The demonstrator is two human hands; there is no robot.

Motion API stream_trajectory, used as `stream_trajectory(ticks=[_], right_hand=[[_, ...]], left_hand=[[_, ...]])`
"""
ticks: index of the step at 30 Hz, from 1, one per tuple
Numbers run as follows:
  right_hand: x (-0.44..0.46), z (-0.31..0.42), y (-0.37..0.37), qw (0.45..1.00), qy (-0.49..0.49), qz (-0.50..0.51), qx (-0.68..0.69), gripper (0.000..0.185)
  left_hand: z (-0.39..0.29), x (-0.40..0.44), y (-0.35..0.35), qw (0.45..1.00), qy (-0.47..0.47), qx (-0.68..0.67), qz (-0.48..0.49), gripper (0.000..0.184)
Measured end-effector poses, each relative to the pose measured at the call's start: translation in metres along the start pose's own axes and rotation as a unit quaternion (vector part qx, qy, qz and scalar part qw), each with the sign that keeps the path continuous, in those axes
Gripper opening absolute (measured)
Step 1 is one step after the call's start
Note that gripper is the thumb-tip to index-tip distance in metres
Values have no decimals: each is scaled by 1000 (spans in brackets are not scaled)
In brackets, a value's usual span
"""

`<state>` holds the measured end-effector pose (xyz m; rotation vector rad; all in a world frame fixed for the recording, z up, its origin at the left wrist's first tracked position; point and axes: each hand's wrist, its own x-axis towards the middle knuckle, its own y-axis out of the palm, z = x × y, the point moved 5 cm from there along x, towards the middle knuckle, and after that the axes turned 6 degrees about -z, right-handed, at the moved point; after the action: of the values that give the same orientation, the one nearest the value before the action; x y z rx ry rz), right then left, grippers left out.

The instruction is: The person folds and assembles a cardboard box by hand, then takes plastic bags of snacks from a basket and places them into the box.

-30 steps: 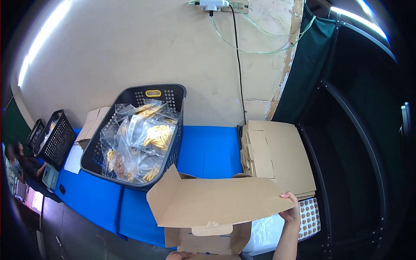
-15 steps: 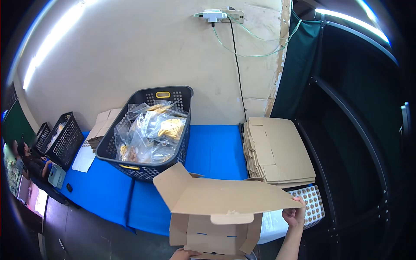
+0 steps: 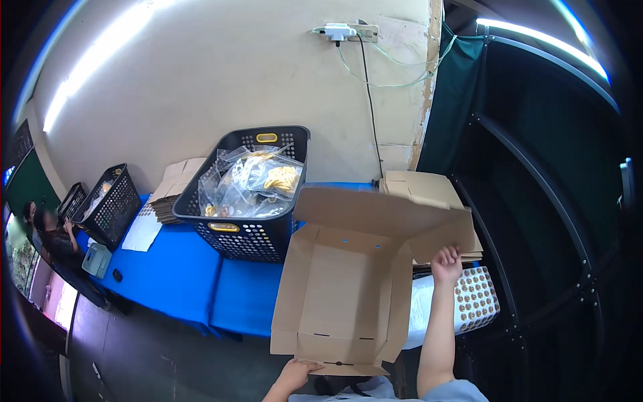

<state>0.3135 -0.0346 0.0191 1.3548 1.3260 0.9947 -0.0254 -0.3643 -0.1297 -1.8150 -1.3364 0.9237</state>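
Observation:
An open cardboard box [image 3: 341, 288] with its lid raised lies in front of me, its inside bare. My left hand [image 3: 295, 374] grips the box's near edge at the lower left, fingers over the rim. At the lid's right flap, my right hand [image 3: 447, 263] has its fingers curled against the cardboard. Behind the box stands a dark perforated basket [image 3: 254, 236] with yellow handles, holding clear bags [image 3: 258, 177] of yellow pieces. A pile of flattened cardboard boxes [image 3: 422, 186] is partly hidden by the lid.
A patterned package [image 3: 477, 298] and a clear plastic sheet [image 3: 420, 311] sit at the right, near black shelving [image 3: 536, 181]. More baskets [image 3: 107, 208], folded cardboard [image 3: 175, 184] and a grey-green crate [image 3: 97, 260] are at the left. Two people [image 3: 57, 241] stand far left.
The box has tipped so its inside faces me, and its lid has swung up and back. My right hand has moved up with the flap. The view has shifted, bringing the box higher.

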Motion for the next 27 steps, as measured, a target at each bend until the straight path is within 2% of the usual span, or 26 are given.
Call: stream_trajectory(ticks=[2,6,7,9,10,11,12,13,14,16,17,19,21,22,24,25,26,27], right_hand=[[28,-21,24,996,55,60,24,31],[102,-68,45,970,158,175,-56,48],[121,-77,44,969,162,178,-54,48],[150,-99,34,951,214,124,-185,57],[148,-107,40,951,216,127,-183,57],[148,-112,39,930,158,94,-317,58],[153,-111,37,889,96,60,-444,62],[161,-112,34,824,86,108,-549,70],[162,-113,28,823,92,109,-549,70],[158,-118,9,638,74,175,-746,69],[149,-118,1,603,100,191,-768,67],[143,-112,-41,572,56,265,-774,58],[109,-91,-57,423,-24,277,-862,46],[94,-78,-67,404,-55,269,-873,41],[66,-52,-83,361,-142,237,-891,33],[51,-37,-90,335,-197,211,-897,30],[38,-22,-101,341,-201,183,-900,31],[23,-8,-111,347,-205,154,-902,32]], left_hand=[[5,2,6,1000,12,9,-21,61],[4,10,12,999,-5,31,-24,60],[4,12,18,1000,-10,15,-21,60],[4,18,25,1000,-15,1,-21,59],[3,20,30,1000,-30,2,0,60],[4,23,33,999,-44,2,20,60],[-1,27,28,999,-47,3,16,60],[-6,27,25,998,-58,24,25,61],[-9,29,25,996,-71,44,34,61],[-2,32,35,995,-89,41,33,60],[1,32,40,993,-102,41,34,59],[1,30,38,991,-119,46,30,57],[-14,32,18,990,-140,33,12,52],[-13,30,19,989,-143,30,14,52],[-6,27,13,984,-144,-90,-54,44],[-1,26,13,967,-165,-187,-53,36],[2,25,13,967,-166,-188,-52,36],[3,23,12,954,-158,-252,-47,36]])
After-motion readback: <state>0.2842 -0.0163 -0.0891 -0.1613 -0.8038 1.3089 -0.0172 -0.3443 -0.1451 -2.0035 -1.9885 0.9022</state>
